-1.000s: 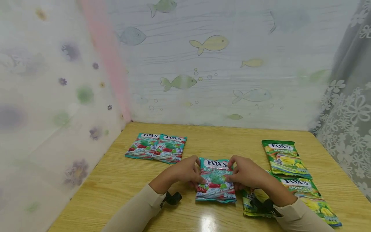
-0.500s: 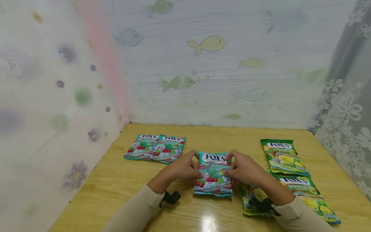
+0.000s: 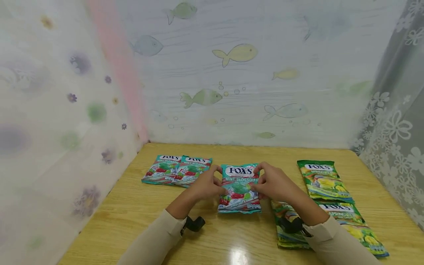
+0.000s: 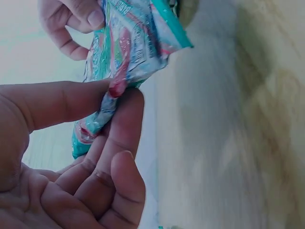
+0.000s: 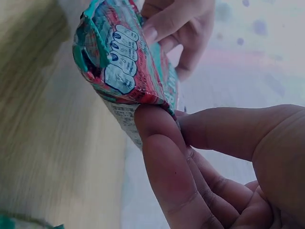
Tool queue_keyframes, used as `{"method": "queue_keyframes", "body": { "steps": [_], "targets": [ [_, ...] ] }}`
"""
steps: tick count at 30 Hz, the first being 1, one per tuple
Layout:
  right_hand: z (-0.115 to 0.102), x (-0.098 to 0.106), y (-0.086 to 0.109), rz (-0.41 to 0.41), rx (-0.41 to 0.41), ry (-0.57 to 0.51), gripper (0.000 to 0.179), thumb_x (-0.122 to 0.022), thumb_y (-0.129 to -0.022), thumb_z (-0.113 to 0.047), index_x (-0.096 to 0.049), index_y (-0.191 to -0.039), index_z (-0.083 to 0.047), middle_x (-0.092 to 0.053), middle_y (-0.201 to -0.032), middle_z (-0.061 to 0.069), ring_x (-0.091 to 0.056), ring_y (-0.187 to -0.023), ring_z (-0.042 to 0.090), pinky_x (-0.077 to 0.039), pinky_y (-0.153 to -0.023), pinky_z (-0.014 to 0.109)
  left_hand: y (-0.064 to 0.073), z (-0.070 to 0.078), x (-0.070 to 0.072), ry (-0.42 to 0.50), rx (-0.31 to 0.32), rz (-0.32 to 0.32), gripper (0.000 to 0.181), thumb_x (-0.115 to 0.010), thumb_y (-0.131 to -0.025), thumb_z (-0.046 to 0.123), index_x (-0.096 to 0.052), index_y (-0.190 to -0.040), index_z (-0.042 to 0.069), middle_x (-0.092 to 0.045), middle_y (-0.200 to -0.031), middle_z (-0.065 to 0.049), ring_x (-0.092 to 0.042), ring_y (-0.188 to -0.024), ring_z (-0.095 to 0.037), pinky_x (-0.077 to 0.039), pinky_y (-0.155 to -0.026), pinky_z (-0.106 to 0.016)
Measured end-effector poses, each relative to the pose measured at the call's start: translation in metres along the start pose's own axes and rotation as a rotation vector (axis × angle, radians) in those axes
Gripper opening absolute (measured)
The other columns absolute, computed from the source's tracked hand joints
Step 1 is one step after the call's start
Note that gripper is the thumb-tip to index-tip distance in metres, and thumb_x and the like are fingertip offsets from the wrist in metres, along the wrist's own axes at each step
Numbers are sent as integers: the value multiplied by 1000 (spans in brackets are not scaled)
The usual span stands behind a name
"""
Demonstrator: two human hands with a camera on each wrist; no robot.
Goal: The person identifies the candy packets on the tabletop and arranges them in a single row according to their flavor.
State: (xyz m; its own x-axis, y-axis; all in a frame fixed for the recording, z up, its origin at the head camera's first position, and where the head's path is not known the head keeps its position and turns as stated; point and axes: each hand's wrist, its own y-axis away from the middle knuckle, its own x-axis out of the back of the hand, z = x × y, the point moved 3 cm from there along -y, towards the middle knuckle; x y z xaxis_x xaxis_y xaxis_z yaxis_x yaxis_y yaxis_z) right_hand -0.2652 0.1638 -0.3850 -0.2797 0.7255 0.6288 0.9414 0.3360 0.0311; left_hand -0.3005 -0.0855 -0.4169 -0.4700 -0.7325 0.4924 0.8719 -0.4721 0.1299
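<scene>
A teal and red candy bag (image 3: 239, 189), printed FOX'S Mint Blossom, is held between both hands above the middle of the table. My left hand (image 3: 208, 184) pinches its left edge, thumb on the front and fingers behind. On the opposite edge my right hand (image 3: 275, 184) pinches the bag the same way. In the left wrist view the bag (image 4: 128, 43) hangs tilted, clear of the wood. The right wrist view shows the lower seal of the bag (image 5: 124, 57) and the right thumb and fingers gripping its side.
Two more Mint Blossom bags, one on the left (image 3: 162, 169) and one overlapping it (image 3: 193, 170), lie at the back left. Green and yellow Springtea bags (image 3: 325, 180) lie on the right, partly under the right forearm. Fish-patterned cloth (image 3: 245, 92) hangs behind the wooden table (image 3: 265, 154).
Both hands have moved the Mint Blossom bag away from the body, toward the back of the table and slightly left. The other bags have stayed in place.
</scene>
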Motion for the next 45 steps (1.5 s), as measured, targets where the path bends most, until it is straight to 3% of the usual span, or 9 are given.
{"method": "queue_keyframes", "body": {
  "steps": [4,10,18,23,28,33,38,45],
  "targets": [
    [-3,-1,-8,21,-8,-24,43,-76,-96,-13,-50,-128,-3,-68,-72,7,-69,-62,28,-60,-61,39,-1,0,7,51,-31,38,58,-79,-90,14,-45,-137,11,-73,-87,-6,-68,-81,-26,-47,-67,-35],
    [-3,-5,-22,39,-15,-68,42,-75,-96,-14,-50,-129,-5,-70,-75,7,-72,-68,33,-63,-64,39,-5,-7,16,150,-27,111,53,-76,-91,6,-48,-136,9,-65,-85,-8,-60,-78,-33,-44,-64,-35],
    [-8,-8,-33,90,-17,-36,42,-73,-98,-17,-50,-130,-5,-72,-77,4,-72,-68,31,-63,-67,40,-10,-12,22,217,-8,186,54,-73,-93,4,-50,-141,8,-64,-89,-7,-49,-63,-19,-43,-60,-34],
    [-10,-14,-37,125,1,-4,39,-72,-99,-19,-51,-128,-4,-71,-76,4,-71,-67,27,-58,-63,33,-12,-18,26,204,-1,221,52,-72,-93,4,-51,-141,8,-67,-89,-9,-54,-65,-23,-46,-63,-34],
    [-4,-22,-41,146,1,-66,38,-71,-99,-17,-51,-129,-6,-71,-82,5,-72,-73,34,-56,-62,34,-12,-26,30,170,23,256,49,-76,-92,9,-56,-136,9,-72,-98,-10,-65,-76,-31,-52,-64,-37],
    [7,-31,-47,161,-1,-130,39,-71,-98,-13,-51,-131,-6,-72,-89,6,-74,-77,31,-60,-67,34,-11,-34,33,135,39,296,41,-80,-91,14,-63,-128,9,-76,-97,-7,-69,-80,-23,-55,-67,-35],
    [13,-39,-54,185,17,-139,37,-72,-98,-11,-53,-130,-7,-73,-88,4,-73,-77,26,-60,-68,33,-14,-44,37,123,56,357,35,-82,-90,17,-70,-122,11,-77,-92,-4,-69,-79,-21,-50,-63,-33],
    [15,-43,-57,221,4,-112,34,-73,-97,-12,-57,-126,-9,-74,-91,3,-71,-77,18,-56,-67,32,-16,-45,37,4,16,435,32,-83,-90,23,-74,-119,15,-77,-94,0,-71,-83,-17,-58,-70,-35]
  ]
}}
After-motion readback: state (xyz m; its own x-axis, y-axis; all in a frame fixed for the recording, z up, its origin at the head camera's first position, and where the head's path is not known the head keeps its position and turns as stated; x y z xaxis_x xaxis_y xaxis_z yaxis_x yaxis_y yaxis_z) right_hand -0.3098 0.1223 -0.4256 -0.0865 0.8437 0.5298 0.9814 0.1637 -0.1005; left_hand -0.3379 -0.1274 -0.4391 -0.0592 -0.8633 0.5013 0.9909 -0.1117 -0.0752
